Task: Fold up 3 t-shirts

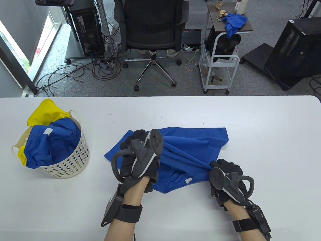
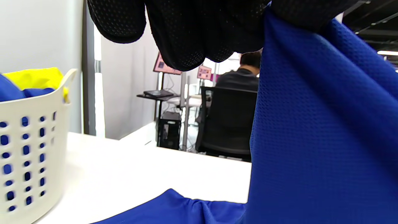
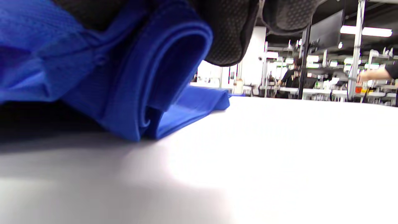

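hands pinch the blue t-shirt (image 1: 190, 148) on the table (image 1: 263, 140): left hand (image 1: 140, 155) lifts an edge, right hand (image 1: 227, 177) grips the near-right corner. basket (image 1: 67, 163) of shirts sits far left.

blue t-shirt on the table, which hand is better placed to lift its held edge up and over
Left, probably. The left hand already holds the blue t-shirt raised off the table, while the right hand pinches its edge low by the tabletop.

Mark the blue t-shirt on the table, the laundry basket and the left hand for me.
blue t-shirt (image 1: 200, 140), table view, flat far panel of the cloth.
laundry basket (image 1: 72, 163), table view, perforated side wall.
left hand (image 1: 135, 155), table view, back of the glove under the tracker; it grips the shirt.
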{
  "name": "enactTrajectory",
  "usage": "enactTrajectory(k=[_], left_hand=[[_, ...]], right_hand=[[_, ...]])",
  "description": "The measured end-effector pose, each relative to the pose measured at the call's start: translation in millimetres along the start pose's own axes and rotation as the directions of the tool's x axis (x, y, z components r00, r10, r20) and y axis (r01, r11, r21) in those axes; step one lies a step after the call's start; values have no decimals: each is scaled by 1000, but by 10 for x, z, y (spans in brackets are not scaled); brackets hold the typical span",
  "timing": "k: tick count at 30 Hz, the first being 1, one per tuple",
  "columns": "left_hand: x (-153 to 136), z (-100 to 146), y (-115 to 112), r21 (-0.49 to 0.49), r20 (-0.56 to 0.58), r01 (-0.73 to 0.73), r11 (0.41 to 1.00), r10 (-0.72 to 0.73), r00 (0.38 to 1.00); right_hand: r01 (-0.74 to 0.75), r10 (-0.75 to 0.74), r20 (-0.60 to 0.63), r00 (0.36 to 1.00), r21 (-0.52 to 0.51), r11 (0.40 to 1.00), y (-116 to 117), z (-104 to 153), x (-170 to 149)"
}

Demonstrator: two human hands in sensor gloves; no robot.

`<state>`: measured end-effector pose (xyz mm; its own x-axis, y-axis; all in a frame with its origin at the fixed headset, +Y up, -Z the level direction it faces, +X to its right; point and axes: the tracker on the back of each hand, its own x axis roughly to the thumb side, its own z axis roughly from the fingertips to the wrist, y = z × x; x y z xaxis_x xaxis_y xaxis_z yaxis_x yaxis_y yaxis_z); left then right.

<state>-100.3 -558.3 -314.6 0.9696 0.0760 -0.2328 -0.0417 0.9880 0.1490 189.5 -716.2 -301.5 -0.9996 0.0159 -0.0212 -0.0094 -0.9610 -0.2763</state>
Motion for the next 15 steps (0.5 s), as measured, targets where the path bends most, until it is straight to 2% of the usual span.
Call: enactTrajectory(k=[2, 4, 8, 9, 12, 13, 15], left_hand=[[-110, 11, -59, -2, -9, 21, 1000, -21, 1000], [-227, 33, -86, -9, -17, 48, 999, -49, 999], [-446, 76, 47, 8, -20, 23, 1000, -23, 1000], [-498, 88, 119, 13, -20, 9, 1000, -9, 1000], [-586, 124, 287, -4, 4, -28, 1000, 28, 1000], [-596, 132, 310, -3, 1, -19, 1000, 19, 1000], [-604, 129, 319, -21, 18, 42, 999, -41, 999]], right_hand=[[5, -5, 0, 1000, -62, 998, -142, 5, -44], [76, -77, -7, 997, -133, 988, -328, 17, -120], [160, -158, 29, 987, -235, 959, -728, 19, -194], [160, -135, 122, 983, -231, 960, -852, -14, -184], [119, -92, 137, 986, -204, 972, -1179, -54, -130], [111, -83, 159, 984, -174, 978, -1274, -84, -107], [96, -85, 176, 981, -53, 994, -1405, -154, -59]])
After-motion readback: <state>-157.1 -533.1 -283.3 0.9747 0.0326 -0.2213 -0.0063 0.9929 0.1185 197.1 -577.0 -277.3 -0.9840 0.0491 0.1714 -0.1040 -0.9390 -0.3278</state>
